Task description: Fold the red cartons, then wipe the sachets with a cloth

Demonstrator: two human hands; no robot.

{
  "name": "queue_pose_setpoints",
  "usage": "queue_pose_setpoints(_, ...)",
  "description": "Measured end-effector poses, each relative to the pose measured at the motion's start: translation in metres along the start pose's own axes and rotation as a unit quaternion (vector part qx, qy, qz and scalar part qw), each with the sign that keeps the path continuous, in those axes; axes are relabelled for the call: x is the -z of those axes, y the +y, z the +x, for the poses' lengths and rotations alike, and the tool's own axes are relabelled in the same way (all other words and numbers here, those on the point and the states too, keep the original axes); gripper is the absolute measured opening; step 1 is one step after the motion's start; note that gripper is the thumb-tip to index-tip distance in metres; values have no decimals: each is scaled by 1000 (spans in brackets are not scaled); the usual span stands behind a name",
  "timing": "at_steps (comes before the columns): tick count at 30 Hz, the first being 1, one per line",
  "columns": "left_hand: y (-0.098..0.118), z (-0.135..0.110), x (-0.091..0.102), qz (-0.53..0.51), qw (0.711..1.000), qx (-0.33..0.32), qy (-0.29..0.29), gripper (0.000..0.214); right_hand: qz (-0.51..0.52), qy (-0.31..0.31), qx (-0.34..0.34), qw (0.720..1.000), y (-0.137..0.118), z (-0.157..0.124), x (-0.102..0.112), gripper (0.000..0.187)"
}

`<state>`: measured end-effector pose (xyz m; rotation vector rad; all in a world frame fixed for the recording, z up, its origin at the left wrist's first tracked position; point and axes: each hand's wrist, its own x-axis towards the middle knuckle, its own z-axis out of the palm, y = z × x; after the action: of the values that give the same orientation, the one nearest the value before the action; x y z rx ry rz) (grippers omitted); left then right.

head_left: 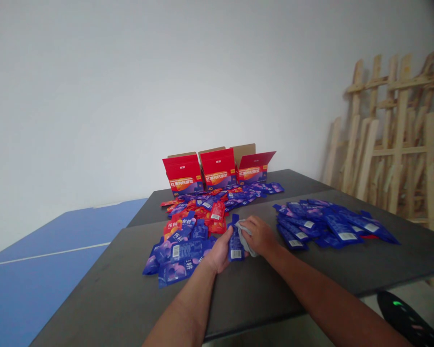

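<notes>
From my head camera, my left hand (pixel 219 251) has its fingers closed round the lower side of a blue sachet (pixel 235 246), and my right hand (pixel 259 236) is pressed down on a grey cloth (pixel 245 237), pinching it against the sachet's upper part. The sachet stands nearly upright, slightly tilted, above the middle of the nearer tabletop (pixel 246 308), between 2 piles. It looks light and soft, and its slick film could slip, so the flat body seems the place to hold, with the narrow spout probably the firmer spot. The left pile (pixel 183 243) mixes blue and red sachets, too overlapped to count. The right pile (pixel 332 224) is mostly blue and also beyond an exact count. Toward the far edge of the farther tabletop (pixel 296 178) stand 3 red cartons (pixel 219 169) with open flaps. I count 1 cloth in my grip
</notes>
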<state>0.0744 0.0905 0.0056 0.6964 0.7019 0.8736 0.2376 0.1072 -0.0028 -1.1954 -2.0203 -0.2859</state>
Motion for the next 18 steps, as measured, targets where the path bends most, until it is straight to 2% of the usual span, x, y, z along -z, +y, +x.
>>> queue_pose_setpoints(5, 4, -2, 4, 27, 999, 27, 1, 48, -7, 16, -52, 998, 9, 3, 1, 22)
queue_pose_setpoints(8, 10, -2, 5, -12, 999, 31, -22, 49, 2, 45, -75, 996, 15, 5, 4, 24)
queue_pose_setpoints(10, 15, -2, 7, -60, 998, 14, -31, 47, 25, 61, -62, 996, 15, 6, 6, 26)
queue_pose_setpoints(12, 19, 0, 9, -113, 993, -18, -35, 42, 53, 54, -13, 997, 10, 5, 7, 27)
queue_pose_setpoints(14, 22, 0, 12, -155, 986, -29, -48, 41, 70, 37, 67, 995, 0, 2, 6, 26)
queue_pose_setpoints(18, 23, 0, 15, -168, 982, 48, -76, 58, 65, 4, 241, 968, -25, -7, -1, 22)
